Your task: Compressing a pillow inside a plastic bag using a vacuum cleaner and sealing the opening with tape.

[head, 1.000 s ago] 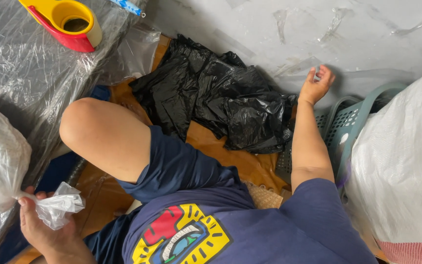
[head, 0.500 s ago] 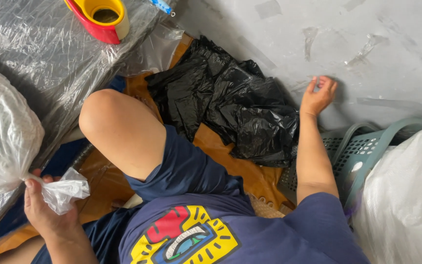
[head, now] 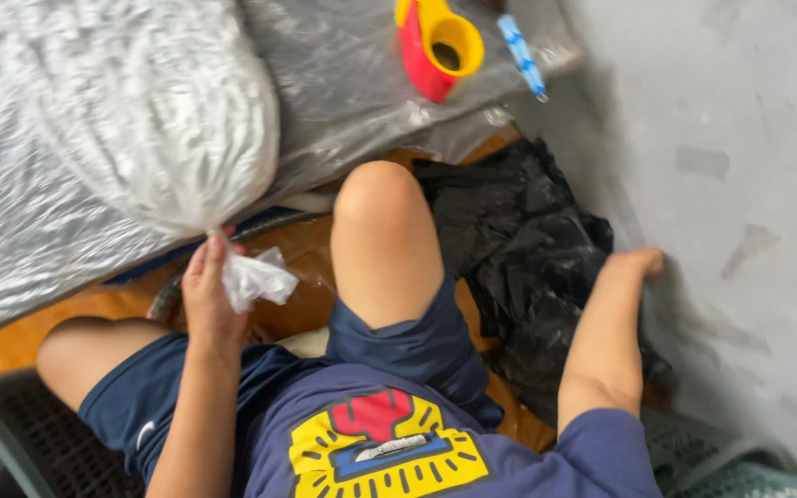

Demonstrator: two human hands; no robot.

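Observation:
My left hand grips the twisted neck of a big clear plastic bag stuffed with white material. The loose bag end sticks out beside my thumb. The bag lies on a surface covered in clear plastic sheet, just left of my raised knee. My right hand rests with curled fingers against the grey surface, at the edge of a crumpled black plastic bag. Whether it holds anything is hidden.
A red and yellow tape dispenser and a blue-and-white striped stick lie on the plastic sheet at the top. Brown cardboard is under my legs. A green basket sits bottom right, a dark one bottom left.
The view has swung left, bringing the white-filled bag into full view. My left hand keeps its grip on the neck. My right hand has come down to the black bag's edge.

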